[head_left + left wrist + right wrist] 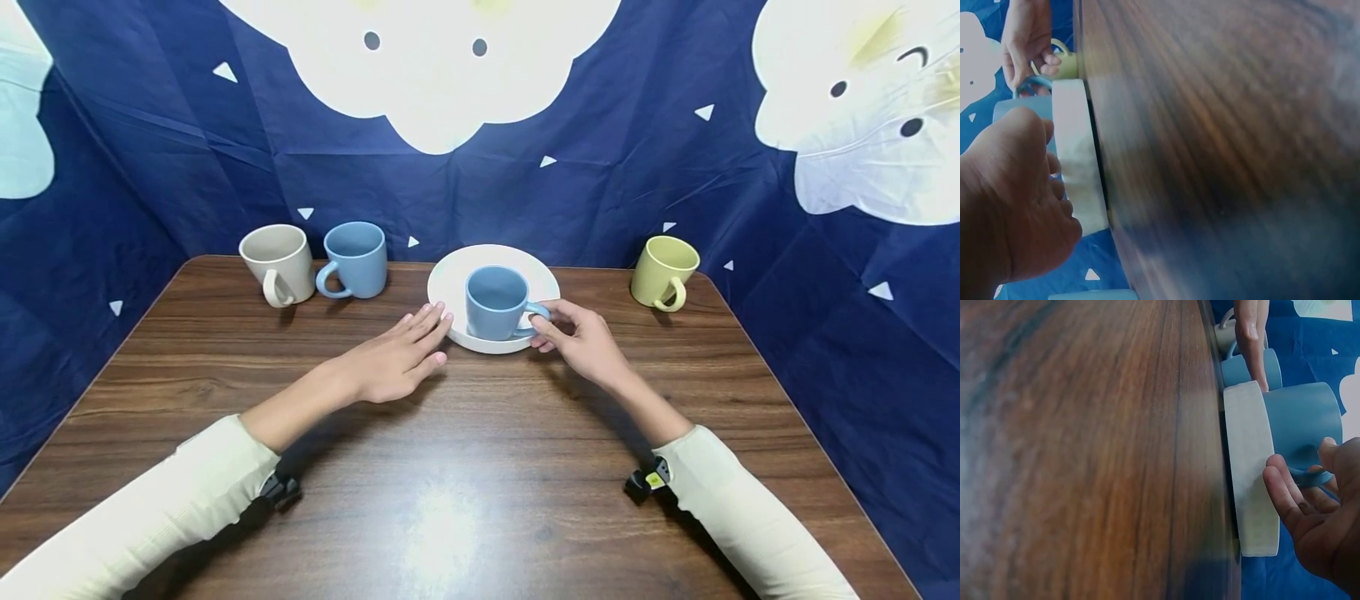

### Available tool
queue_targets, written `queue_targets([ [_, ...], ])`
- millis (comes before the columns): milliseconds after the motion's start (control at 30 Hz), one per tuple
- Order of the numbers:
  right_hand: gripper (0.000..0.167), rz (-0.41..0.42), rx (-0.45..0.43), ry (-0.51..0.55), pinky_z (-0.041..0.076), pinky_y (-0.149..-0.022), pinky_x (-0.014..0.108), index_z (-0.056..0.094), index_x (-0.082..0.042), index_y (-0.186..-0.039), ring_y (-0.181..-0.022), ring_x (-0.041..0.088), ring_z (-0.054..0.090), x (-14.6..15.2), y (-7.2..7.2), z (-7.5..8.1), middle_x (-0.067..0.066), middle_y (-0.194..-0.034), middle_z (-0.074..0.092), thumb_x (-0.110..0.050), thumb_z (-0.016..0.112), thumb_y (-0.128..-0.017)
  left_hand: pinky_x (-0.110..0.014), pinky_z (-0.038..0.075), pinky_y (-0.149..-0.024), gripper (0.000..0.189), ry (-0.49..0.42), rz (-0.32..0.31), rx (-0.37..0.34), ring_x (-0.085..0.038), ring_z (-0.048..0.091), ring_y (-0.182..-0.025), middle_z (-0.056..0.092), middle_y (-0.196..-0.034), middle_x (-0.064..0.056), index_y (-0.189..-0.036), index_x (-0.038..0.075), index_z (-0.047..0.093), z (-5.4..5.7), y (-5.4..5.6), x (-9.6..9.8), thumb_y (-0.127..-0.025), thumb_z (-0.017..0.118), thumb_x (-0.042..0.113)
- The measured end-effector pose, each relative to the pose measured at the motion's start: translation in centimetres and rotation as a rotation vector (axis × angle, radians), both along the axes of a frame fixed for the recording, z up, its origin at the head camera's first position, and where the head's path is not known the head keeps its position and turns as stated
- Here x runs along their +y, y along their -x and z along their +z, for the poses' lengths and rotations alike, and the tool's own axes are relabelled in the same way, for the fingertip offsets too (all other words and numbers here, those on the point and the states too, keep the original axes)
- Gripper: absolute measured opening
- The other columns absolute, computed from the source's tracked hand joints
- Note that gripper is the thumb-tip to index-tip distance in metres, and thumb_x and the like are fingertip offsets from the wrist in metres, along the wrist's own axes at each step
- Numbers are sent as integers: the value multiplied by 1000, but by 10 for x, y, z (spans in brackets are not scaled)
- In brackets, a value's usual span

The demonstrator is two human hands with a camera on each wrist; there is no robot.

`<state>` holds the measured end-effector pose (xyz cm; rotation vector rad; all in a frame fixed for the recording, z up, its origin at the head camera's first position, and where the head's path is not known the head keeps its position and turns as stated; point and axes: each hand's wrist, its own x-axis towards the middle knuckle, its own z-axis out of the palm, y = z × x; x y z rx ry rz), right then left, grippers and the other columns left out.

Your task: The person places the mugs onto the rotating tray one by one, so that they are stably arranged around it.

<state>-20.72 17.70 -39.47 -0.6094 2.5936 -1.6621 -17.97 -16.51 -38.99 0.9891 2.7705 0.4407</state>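
Blue cylindrical ceramic-looking mug [491,322] sits upright, axis vertical, on the round white raised-rim plate [487,346]. Its handle [536,308] points to about 4 o'clock, straight into the right hand [581,337]: thumb and forefinger pinch it, other fingers loose by the rim. Right hand is nearer. Left hand [393,358]: fingers extended, nothing held, at plate's 8 o'clock; can't tell if touching.

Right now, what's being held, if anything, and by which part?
The blue mug on the white plate, pinched at its handle by the right hand; left hand holds nothing.
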Motion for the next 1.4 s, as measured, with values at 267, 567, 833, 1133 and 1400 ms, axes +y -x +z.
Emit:
queue_targets([
  [267, 33, -10, -15, 22, 72, -79, 31, 71, 3, -142, -94, 38, 85, 4, 0, -1, 30, -123, 81, -14, 71, -113, -62, 11, -146, 68, 15, -36, -1, -37, 5, -179, 3, -191, -17, -180, 6, 16, 1, -14, 12, -125, 33, 41],
  [567, 38, -30, 10, 12, 72, -82, 33, 68, 3, -147, -96, 38, 85, 12, -1, -1, 30, -123, 81, -12, 71, -113, -60, 11, -146, 70, 32, -61, -23, -34, 3, -180, 2, -191, -15, -181, 7, 13, 0, -22, 21, -124, 34, 42],
  [833, 37, -86, 53, -95, 67, -90, 29, 72, -3, -146, -107, 38, 81, 23, 0, -2, 22, -130, 82, -22, 70, -114, -58, 11, -147, 71, 34, -44, -29, -34, 3, -180, 1, -191, -16, -180, 5, 12, 0, -23, 20, -124, 35, 42],
  [1133, 48, -74, 99, -310, 43, -134, 59, 64, -9, -160, -159, 36, 56, 42, 9, -4, 14, -169, 60, -29, 65, -116, -59, 11, -146, 71, 26, -40, -27, -35, 3, -180, 0, -191, -17, -180, 3, 13, 0, -22, 20, -124, 35, 41],
  [1400, 59, 111, 131, -552, 29, -140, 64, 46, -4, -171, -170, 43, 36, 53, 13, -3, 20, -182, 37, -29, 58, -120, -60, 12, -146, 71, 16, -24, -31, -36, 4, -179, 1, -190, -18, -180, 2, 15, 1, -22, 19, -124, 37, 40],
])
